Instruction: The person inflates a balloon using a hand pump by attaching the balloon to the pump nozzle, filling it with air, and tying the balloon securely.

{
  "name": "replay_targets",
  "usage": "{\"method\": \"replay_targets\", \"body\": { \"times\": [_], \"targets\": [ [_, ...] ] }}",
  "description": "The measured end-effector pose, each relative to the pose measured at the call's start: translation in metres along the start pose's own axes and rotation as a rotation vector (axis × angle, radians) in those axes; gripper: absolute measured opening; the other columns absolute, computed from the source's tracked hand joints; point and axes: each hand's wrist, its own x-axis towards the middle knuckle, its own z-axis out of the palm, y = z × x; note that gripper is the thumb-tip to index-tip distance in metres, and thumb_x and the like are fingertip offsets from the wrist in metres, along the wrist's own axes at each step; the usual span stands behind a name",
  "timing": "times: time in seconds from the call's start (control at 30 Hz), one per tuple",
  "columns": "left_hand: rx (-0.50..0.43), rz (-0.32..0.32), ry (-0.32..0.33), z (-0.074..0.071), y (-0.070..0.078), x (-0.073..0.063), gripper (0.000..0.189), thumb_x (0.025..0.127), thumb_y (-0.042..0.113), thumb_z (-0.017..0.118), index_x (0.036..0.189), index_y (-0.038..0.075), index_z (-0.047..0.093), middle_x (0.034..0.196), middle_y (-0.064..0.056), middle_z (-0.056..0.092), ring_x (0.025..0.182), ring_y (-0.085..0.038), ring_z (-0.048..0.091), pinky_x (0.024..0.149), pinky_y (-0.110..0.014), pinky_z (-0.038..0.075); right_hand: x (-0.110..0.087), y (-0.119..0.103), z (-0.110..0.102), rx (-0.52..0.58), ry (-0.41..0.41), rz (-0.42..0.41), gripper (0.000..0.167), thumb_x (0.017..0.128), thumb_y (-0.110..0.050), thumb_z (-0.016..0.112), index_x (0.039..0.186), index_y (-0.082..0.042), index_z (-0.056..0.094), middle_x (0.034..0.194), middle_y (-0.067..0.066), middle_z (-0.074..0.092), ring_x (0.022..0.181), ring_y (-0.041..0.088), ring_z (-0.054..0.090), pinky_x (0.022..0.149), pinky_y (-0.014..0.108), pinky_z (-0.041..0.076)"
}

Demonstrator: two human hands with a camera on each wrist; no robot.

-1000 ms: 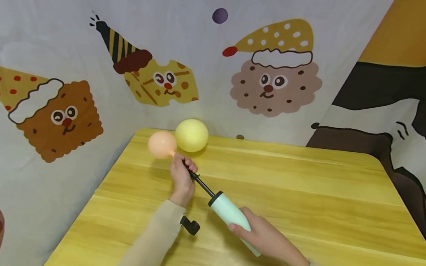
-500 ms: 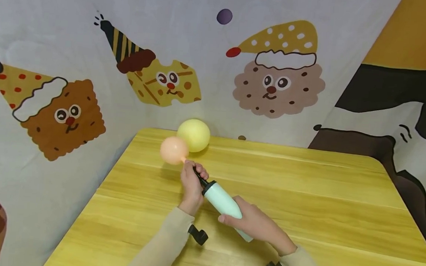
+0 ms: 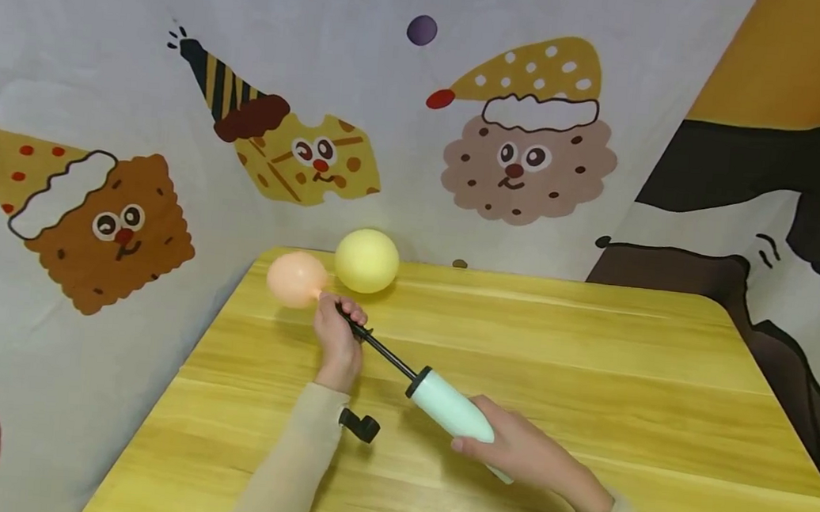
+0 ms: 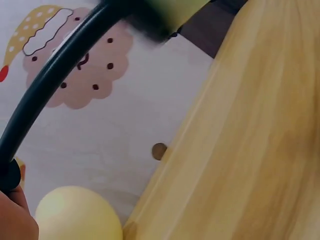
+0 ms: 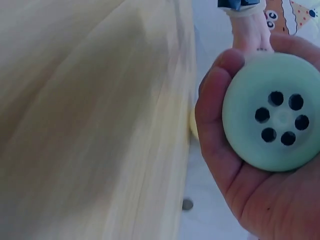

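My left hand (image 3: 337,334) grips the black nozzle end of a balloon pump, with the neck of a small peach balloon (image 3: 296,279) at its thumb side. My right hand (image 3: 521,446) is wrapped around the pump's mint-green barrel (image 3: 453,406). Between the hands the black rod (image 3: 390,355) shows, drawn well out of the barrel. In the right wrist view the barrel's round end cap (image 5: 277,150) faces the camera, a ring of holes in it. Just beyond the left hand a larger yellow balloon (image 3: 367,261) rests on the table.
The wooden table (image 3: 588,364) has its far edge against a cloth backdrop (image 3: 416,169) printed with cartoon biscuits. More of this cloth hangs along the left side. A black wrist mount (image 3: 360,425) sits on the left sleeve.
Half a second ago the barrel was pushed up close to the left hand; now the rod is out again. The hands have moved apart, and the peach balloon has shifted left, away from the yellow one.
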Motion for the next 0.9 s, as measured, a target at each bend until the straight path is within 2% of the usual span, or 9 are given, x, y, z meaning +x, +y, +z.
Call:
{"method": "replay_targets", "body": {
  "times": [0.17,0.3,0.43,0.53,0.7,0.9],
  "targets": [
    [-0.073,0.035,0.043,-0.005,0.012,0.009,0.035,0.115,0.027,0.034,0.084,0.012,0.042,0.065,0.003,0.046,0.05,-0.008,0.042,0.048,-0.019,0.037,-0.012,0.004,-0.007,-0.01,-0.014,-0.037,0.054,0.101,-0.042,0.067,0.143,-0.012,0.051,0.101,0.001,0.066,0.073,0.011,0.063,0.059,0.031,0.054],
    [-0.076,0.056,0.054,-0.006,0.011,0.008,0.036,0.115,0.026,0.032,0.084,0.011,0.042,0.065,0.002,0.046,0.05,-0.009,0.042,0.047,-0.02,0.037,-0.014,0.004,-0.007,-0.123,0.05,-0.037,0.055,0.099,-0.044,0.07,0.14,-0.012,0.053,0.099,-0.001,0.066,0.072,0.01,0.059,0.057,0.03,0.051],
    [-0.041,0.049,0.028,0.001,0.002,-0.001,0.037,0.115,0.023,0.03,0.082,0.011,0.042,0.067,0.001,0.045,0.052,-0.01,0.043,0.049,-0.021,0.039,-0.013,-0.001,0.0,-0.24,0.171,0.018,0.06,0.094,-0.05,0.073,0.136,-0.011,0.056,0.098,-0.001,0.066,0.076,0.011,0.057,0.061,0.031,0.048],
    [-0.036,0.035,0.024,0.005,-0.005,-0.008,0.036,0.114,0.021,0.031,0.081,0.011,0.043,0.067,0.002,0.045,0.052,-0.009,0.042,0.049,-0.02,0.038,-0.01,-0.005,0.008,-0.279,0.222,0.073,0.064,0.092,-0.058,0.072,0.132,-0.011,0.059,0.091,-0.002,0.065,0.071,0.011,0.055,0.058,0.031,0.046],
    [-0.027,0.015,0.0,0.013,-0.021,-0.019,0.036,0.114,0.02,0.03,0.081,0.012,0.044,0.066,0.003,0.045,0.052,-0.007,0.042,0.049,-0.019,0.038,0.002,-0.01,0.016,-0.295,0.258,0.108,0.065,0.092,-0.065,0.067,0.126,-0.01,0.06,0.078,-0.006,0.057,0.061,0.009,0.051,0.05,0.028,0.043],
    [0.053,-0.066,-0.077,0.017,-0.04,-0.039,0.037,0.114,0.021,0.029,0.081,0.011,0.044,0.067,0.003,0.044,0.054,-0.008,0.042,0.051,-0.02,0.039,0.021,-0.02,0.023,-0.247,0.269,0.091,0.073,0.094,-0.066,0.064,0.131,-0.004,0.058,0.078,-0.002,0.058,0.058,0.011,0.052,0.047,0.03,0.045]
  ]
}}
